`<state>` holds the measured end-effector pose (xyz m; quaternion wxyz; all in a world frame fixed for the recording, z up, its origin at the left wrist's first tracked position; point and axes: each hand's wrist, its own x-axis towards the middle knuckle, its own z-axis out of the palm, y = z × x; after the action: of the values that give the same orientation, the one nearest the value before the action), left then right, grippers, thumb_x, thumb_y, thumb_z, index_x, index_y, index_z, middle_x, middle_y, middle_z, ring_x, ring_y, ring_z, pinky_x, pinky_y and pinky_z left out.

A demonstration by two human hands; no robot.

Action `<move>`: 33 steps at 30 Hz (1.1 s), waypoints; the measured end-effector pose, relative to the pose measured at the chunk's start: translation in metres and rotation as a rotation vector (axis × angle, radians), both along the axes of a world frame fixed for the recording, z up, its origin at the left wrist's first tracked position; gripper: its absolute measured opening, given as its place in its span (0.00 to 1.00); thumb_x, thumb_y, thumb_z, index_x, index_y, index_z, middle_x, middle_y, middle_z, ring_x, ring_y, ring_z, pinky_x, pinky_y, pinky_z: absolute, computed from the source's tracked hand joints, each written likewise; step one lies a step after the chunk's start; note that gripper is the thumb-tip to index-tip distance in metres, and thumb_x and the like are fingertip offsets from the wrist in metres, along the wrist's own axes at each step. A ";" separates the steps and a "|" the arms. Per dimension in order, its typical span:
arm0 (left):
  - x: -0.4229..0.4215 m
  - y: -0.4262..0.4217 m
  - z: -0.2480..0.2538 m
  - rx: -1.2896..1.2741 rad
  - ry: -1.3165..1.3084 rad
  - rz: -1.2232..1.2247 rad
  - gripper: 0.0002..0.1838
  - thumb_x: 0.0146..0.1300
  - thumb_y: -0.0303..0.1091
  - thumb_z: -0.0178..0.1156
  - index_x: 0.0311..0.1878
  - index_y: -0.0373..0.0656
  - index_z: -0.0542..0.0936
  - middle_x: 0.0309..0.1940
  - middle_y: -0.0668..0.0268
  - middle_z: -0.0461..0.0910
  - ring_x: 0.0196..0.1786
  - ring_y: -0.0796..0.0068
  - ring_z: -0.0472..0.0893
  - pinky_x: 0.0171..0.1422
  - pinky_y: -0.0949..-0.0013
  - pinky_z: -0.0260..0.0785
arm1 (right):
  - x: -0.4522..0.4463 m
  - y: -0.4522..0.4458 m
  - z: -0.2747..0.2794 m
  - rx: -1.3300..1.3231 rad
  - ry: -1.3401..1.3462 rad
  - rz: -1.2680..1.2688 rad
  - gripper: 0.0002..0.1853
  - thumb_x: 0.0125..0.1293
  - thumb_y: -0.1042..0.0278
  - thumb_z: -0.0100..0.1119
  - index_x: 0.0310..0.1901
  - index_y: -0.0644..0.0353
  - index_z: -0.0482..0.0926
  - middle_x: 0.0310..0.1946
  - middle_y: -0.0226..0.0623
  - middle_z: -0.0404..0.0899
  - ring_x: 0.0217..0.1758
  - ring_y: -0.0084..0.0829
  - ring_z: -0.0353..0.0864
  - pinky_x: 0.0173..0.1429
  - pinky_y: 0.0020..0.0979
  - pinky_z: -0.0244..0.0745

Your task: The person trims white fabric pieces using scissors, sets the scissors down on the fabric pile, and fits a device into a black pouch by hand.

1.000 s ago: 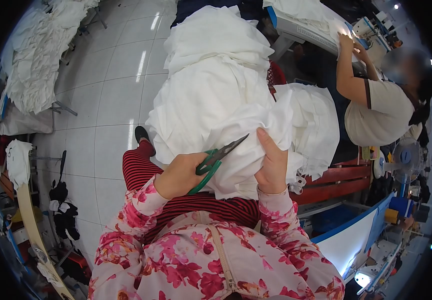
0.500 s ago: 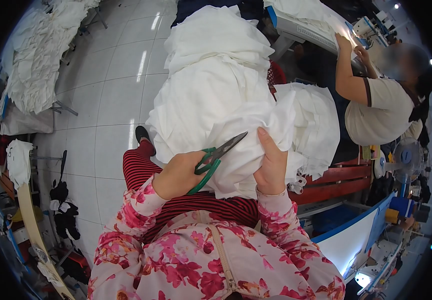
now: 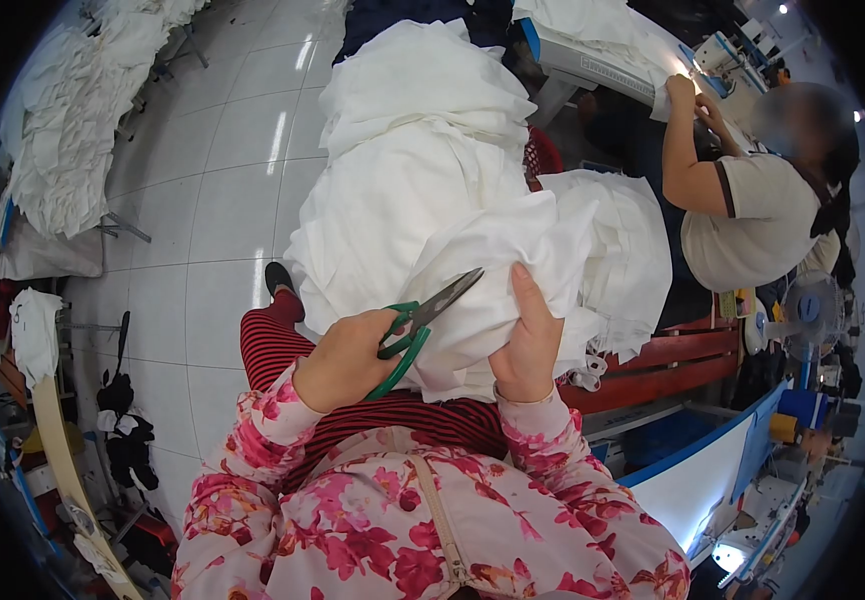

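In my left hand (image 3: 345,362) is a pair of scissors (image 3: 443,298) with green handles and dark blades. The blades point up and right over the white fabric (image 3: 463,335) in my lap, looking closed or nearly so. My right hand (image 3: 531,345) grips a fold of this fabric, thumb on top and the other fingers mostly hidden. The scissor tips lie just left of that thumb. A large heap of white cloth (image 3: 403,190) stretches away in front of me, with more layered white pieces (image 3: 628,260) to the right.
A co-worker (image 3: 753,220) sits at the right, holding white cloth by a sewing table (image 3: 593,70). A red bench (image 3: 663,370) and a fan (image 3: 808,310) stand at right. White pieces (image 3: 63,130) pile up at far left beside the tiled floor (image 3: 243,200).
The view shifts slightly, and both hands with the scissors and fabric appear a little further left. The co-worker's hands now hold up a small white piece.
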<state>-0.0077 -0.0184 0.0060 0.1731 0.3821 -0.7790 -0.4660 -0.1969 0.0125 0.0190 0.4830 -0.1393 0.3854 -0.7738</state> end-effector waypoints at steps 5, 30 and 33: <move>0.002 0.000 0.000 0.004 -0.012 0.003 0.16 0.59 0.28 0.59 0.51 0.35 0.77 0.25 0.55 0.75 0.24 0.72 0.70 0.33 0.69 0.67 | -0.002 -0.001 -0.001 -0.018 0.000 -0.001 0.26 0.65 0.76 0.57 0.64 0.63 0.63 0.57 0.41 0.71 0.57 0.35 0.74 0.61 0.35 0.70; -0.008 -0.002 -0.006 0.202 0.173 -0.027 0.12 0.54 0.28 0.61 0.40 0.33 0.77 0.25 0.52 0.75 0.27 0.59 0.73 0.36 0.65 0.67 | 0.008 0.008 -0.003 0.013 -0.034 0.085 0.22 0.69 0.72 0.50 0.63 0.63 0.64 0.56 0.41 0.74 0.57 0.35 0.75 0.63 0.36 0.69; -0.007 -0.002 -0.012 0.205 0.197 -0.061 0.16 0.49 0.20 0.59 0.44 0.33 0.76 0.24 0.69 0.74 0.27 0.84 0.72 0.31 0.77 0.67 | 0.009 0.009 -0.001 -0.003 -0.058 0.120 0.22 0.69 0.71 0.50 0.63 0.63 0.64 0.56 0.41 0.74 0.58 0.36 0.75 0.63 0.37 0.69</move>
<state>-0.0147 -0.0203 -0.0056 0.1944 0.3264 -0.7180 -0.5832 -0.1881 0.0217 0.0181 0.5393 -0.1404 0.3613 -0.7476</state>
